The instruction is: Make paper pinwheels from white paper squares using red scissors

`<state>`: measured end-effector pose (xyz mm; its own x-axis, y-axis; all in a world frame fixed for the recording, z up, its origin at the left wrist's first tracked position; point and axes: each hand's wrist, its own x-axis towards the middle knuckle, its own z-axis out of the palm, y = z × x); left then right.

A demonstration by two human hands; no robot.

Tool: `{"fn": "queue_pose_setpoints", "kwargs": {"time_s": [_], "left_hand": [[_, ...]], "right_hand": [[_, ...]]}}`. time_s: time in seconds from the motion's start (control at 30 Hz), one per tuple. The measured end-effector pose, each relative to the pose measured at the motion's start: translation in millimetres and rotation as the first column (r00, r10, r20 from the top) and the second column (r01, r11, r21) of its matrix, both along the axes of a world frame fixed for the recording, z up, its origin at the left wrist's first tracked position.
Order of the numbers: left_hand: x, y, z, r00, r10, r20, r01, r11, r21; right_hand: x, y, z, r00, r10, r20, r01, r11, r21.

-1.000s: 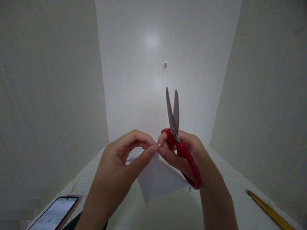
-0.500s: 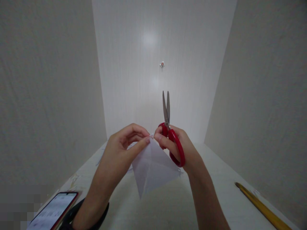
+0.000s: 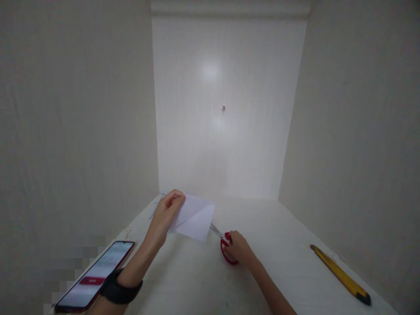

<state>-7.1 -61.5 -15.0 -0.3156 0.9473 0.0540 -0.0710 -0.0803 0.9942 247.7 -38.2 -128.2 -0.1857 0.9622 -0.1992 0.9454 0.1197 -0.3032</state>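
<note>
Over the white tabletop (image 3: 183, 284) we hold both arms forward. Our left hand (image 3: 169, 208), the higher one, is clamped with thumb and fingers on the left side of a creased white paper sheet (image 3: 196, 217). Our right hand (image 3: 239, 248), lower, is closed around the red-handled scissors (image 3: 222, 236); the blades reach the paper's right edge, but whether they bite we cannot tell. At left lies a lit smartphone (image 3: 96, 275); at right, well apart, a yellow utility knife (image 3: 339, 272). Our black wristband (image 3: 120, 288) covers part of the phone's edge.

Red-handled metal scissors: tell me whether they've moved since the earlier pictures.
Yes; the red-handled metal scissors are lower, farther below the small pinkish fitting on the pale back wall.
</note>
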Motion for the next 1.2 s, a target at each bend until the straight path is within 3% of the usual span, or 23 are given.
{"fn": "queue_pose_setpoints", "kwargs": {"time_s": [0.2, 0.4, 0.5, 0.63, 0.87, 0.93, 1.0, 1.2], "left_hand": [[-0.7, -41.6, 12.8, 0.998, 0.004, 0.056, 0.0, 0.998, -0.067], [8.5, -91.1, 41.2, 0.993, 0.006, 0.115, -0.004, 1.0, -0.023], [13.7, -113.3, 54.1, 0.991, -0.002, 0.132, 0.001, 1.0, 0.005], [16.2, -133.6, 61.5, 0.991, 0.008, 0.136, -0.014, 0.999, 0.038], [14.3, -148.2, 58.7, 0.999, 0.027, 0.023, -0.029, 0.996, 0.09], [15.9, -152.5, 57.8, 1.0, 0.008, 0.01, -0.009, 0.996, 0.086], [17.7, -157.9, 57.1, 1.0, -0.021, 0.005, 0.02, 0.996, 0.082], [13.6, -178.7, 60.6, 0.993, -0.114, 0.013, 0.111, 0.987, 0.118]], "right_hand": [[-0.3, -32.3, -4.3, 0.998, -0.006, 0.064, 0.005, 1.0, 0.011], [6.0, -64.5, 14.3, 0.999, -0.018, -0.05, 0.021, 0.997, 0.068], [7.8, -71.6, 39.6, 0.985, -0.018, -0.174, 0.042, 0.99, 0.133], [1.5, -75.8, 91.4, 0.923, 0.03, -0.383, 0.059, 0.974, 0.219], [-34.1, -120.9, 187.5, 0.639, 0.228, -0.734, -0.083, 0.97, 0.229], [-44.0, -134.6, 202.5, 0.516, 0.217, -0.829, -0.129, 0.976, 0.175], [-51.3, -143.5, 210.4, 0.5, 0.163, -0.851, -0.093, 0.987, 0.134], [-60.9, -157.1, 219.1, 0.598, 0.107, -0.794, 0.045, 0.985, 0.167]]}}
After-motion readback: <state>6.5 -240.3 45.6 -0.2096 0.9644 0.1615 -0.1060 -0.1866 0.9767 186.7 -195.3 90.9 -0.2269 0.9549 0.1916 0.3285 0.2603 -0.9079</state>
